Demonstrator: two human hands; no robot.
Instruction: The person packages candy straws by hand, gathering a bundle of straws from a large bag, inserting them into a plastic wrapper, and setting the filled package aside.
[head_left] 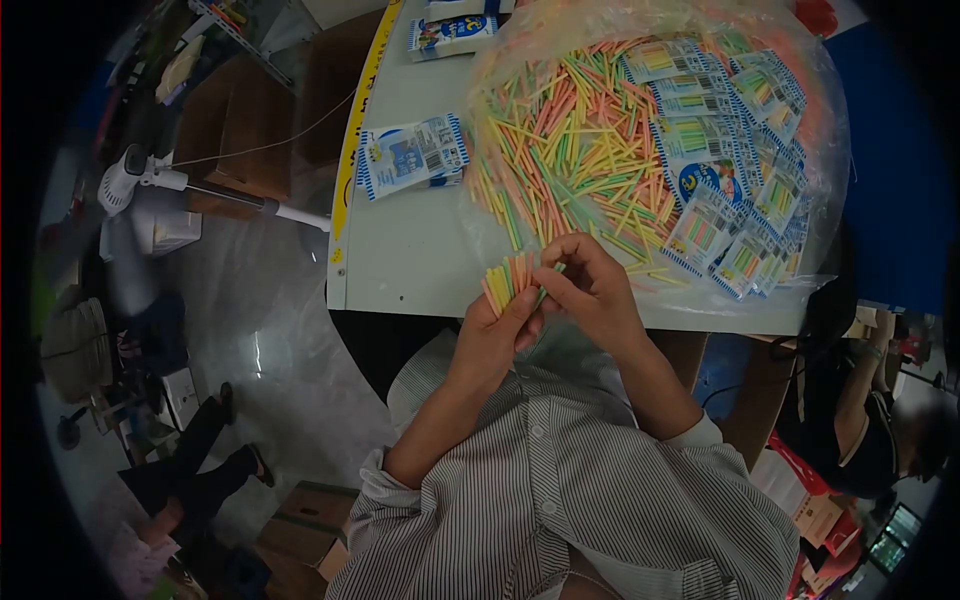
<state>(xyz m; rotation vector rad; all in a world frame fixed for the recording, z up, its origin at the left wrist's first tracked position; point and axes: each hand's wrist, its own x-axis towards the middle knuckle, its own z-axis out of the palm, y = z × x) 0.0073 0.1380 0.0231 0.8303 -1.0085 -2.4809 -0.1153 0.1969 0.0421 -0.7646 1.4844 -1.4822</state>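
My left hand [490, 340] is closed round a small bunch of thin yellow, pink and green sticks [508, 284], whose ends fan out above the fingers. My right hand [600, 295] is at the right side of that bunch, thumb and fingers pinched on a few greenish sticks there. Both hands are close together over the table's near edge. Just beyond them, a large clear plastic bag [490, 90] lies spread, with a heap of loose coloured sticks [575, 140] on it. Blue-and-white printed packets [700, 135] of such sticks lie at the heap's right.
More printed packets [412, 157] lie on the white table [410, 260] at the left, and others [452, 35] at the back. A white pole-like device [230, 197] reaches toward the table's left edge. Other people sit at lower left [200, 465] and right [850, 420].
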